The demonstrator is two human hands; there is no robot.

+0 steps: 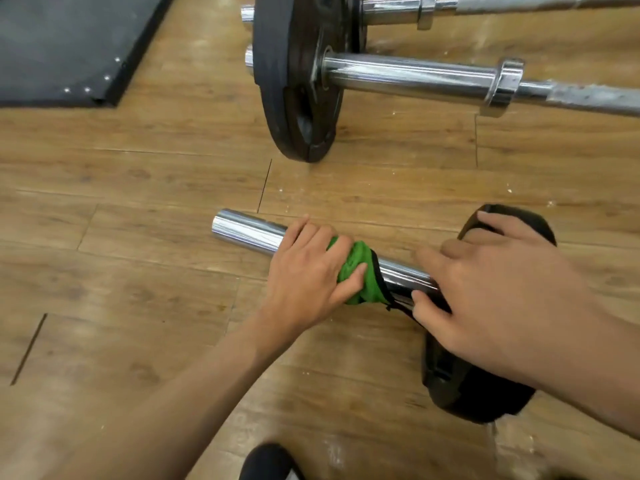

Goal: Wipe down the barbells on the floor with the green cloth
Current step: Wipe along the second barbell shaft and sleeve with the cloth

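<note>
1. Chrome bars on the wood-plank floor point(138, 202) number three: the nearest barbell point(249, 233), a middle barbell point(408, 77) and a far barbell point(391, 10) along the top edge.
2. One green cloth point(360, 268), black-edged, is bunched round the sleeve of the nearest barbell, roughly midway between its free end and its plate.
3. The left hand point(308, 271) curls over the cloth, fingers across the top and thumb pressed into its near side, gripping it against the sleeve.
4. The right hand point(485, 289), somewhat blurred, lies with fingers spread. The outer fingers drape over the rim of the near plate point(478, 393), and the thumb and forefinger touch the sleeve just beside the cloth.
5. Two black plates are plain to see: the near plate and a larger plate point(298, 98) standing on edge on the middle barbell. A dark edge behind the larger one may be a third; I cannot tell.
6. There are two collars, the middle collar point(505, 84) and the far collar point(426, 10), one on each farther bar.
7. One black mat point(52, 46) lies at top left, with four small studs near its corner. One dark shoe tip point(266, 462) shows at the bottom edge.
</note>
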